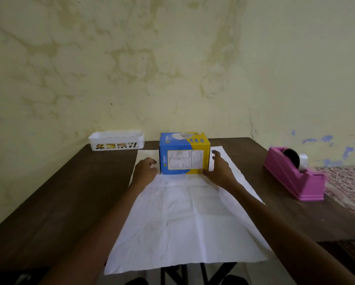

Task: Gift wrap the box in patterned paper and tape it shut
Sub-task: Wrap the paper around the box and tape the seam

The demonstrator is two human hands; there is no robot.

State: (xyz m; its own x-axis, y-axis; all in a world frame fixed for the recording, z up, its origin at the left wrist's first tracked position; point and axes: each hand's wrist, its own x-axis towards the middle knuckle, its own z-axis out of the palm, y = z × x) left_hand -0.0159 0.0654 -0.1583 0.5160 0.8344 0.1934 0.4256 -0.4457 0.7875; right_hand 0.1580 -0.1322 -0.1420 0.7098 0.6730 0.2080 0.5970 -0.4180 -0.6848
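On the counter (49, 192), box (184, 155) sits bare at the far end of the unfolded paper (185, 219). Left hand (144, 171) and right hand (218, 170) flank it, grip open, nothing held. No fold or tape yet; dispenser (293, 173) untouched.

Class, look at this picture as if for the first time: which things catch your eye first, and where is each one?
A blue and yellow box stands at the far end of a white sheet of paper on the dark table, with the left hand and the right hand open on either side of it. A bright pink tape dispenser sits at the table's right edge.
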